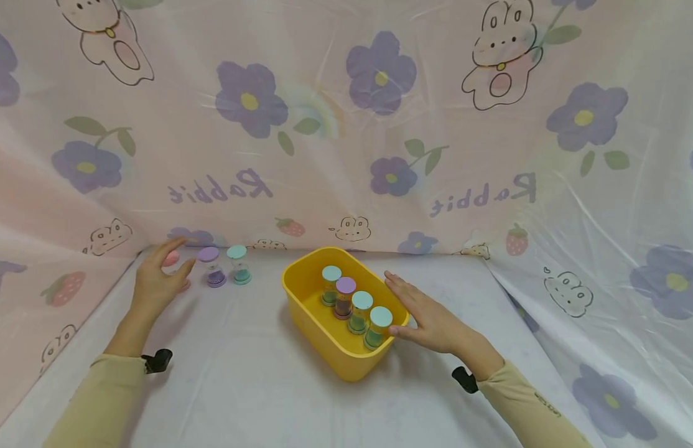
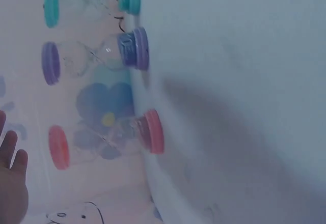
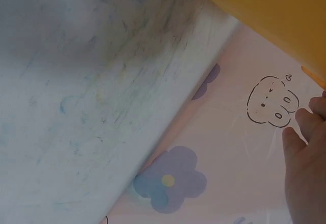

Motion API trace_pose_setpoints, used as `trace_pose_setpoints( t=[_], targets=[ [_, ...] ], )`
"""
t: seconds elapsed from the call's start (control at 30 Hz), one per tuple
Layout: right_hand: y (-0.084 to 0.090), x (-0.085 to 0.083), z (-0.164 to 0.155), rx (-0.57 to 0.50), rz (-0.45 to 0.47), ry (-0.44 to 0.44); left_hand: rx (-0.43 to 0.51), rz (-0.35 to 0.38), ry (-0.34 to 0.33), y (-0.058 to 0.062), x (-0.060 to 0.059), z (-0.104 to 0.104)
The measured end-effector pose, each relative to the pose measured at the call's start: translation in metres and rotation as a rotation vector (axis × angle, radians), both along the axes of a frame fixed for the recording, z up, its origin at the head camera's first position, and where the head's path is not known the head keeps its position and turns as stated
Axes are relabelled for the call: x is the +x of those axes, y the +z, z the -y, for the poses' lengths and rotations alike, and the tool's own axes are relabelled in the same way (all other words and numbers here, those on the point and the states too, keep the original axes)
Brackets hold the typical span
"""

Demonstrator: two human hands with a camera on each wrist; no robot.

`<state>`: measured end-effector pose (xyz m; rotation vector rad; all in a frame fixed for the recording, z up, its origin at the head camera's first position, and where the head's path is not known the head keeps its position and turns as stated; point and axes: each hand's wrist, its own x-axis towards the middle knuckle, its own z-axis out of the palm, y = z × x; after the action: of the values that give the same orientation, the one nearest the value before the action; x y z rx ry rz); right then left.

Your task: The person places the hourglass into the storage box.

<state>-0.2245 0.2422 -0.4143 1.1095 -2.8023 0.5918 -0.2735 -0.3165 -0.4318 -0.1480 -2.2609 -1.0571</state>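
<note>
My left hand (image 1: 156, 280) reaches toward a pink-capped hourglass (image 2: 59, 147), thumb and fingers spread apart, and partly hides it in the head view. In the left wrist view that hourglass stands upright on the table with space between it and the visible fingers. Beside it are a purple-capped hourglass (image 1: 214, 278) and a teal-capped hourglass (image 1: 242, 274). With fingers extended, my right hand (image 1: 436, 320) lies along the right rim of a yellow bin (image 1: 324, 339). Inside the bin, a purple-capped hourglass (image 1: 346, 285) and several teal-capped hourglasses (image 1: 381, 317) stand in a row.
The white table (image 1: 240, 386) runs back to a hanging pink curtain (image 1: 324, 155) printed with flowers and rabbits. More of this curtain drapes down along both sides of the table. The bin sits slightly right of the middle, turned at an angle.
</note>
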Motion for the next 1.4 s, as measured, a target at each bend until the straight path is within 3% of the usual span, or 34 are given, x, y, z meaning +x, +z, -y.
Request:
trace_pose_setpoints(
  t=[0.17,0.4,0.63,1.03,1.4],
  targets=[
    [0.001,0.001,0.000,-0.004,-0.001,0.006,-0.002,-0.022,0.003,-0.006,-0.007,0.017],
    [0.002,0.000,0.001,-0.003,-0.009,0.017,0.011,0.099,0.012,-0.014,-0.011,0.038],
    [0.003,0.000,0.002,-0.003,-0.003,0.013,0.002,0.105,0.013,-0.023,-0.016,0.049],
    [0.000,0.000,0.000,0.000,0.000,0.009,0.055,0.220,-0.001,-0.035,-0.018,0.053],
    [0.000,0.001,0.000,-0.011,0.013,0.006,0.084,0.202,0.037,-0.038,-0.020,0.049]
  ],
)
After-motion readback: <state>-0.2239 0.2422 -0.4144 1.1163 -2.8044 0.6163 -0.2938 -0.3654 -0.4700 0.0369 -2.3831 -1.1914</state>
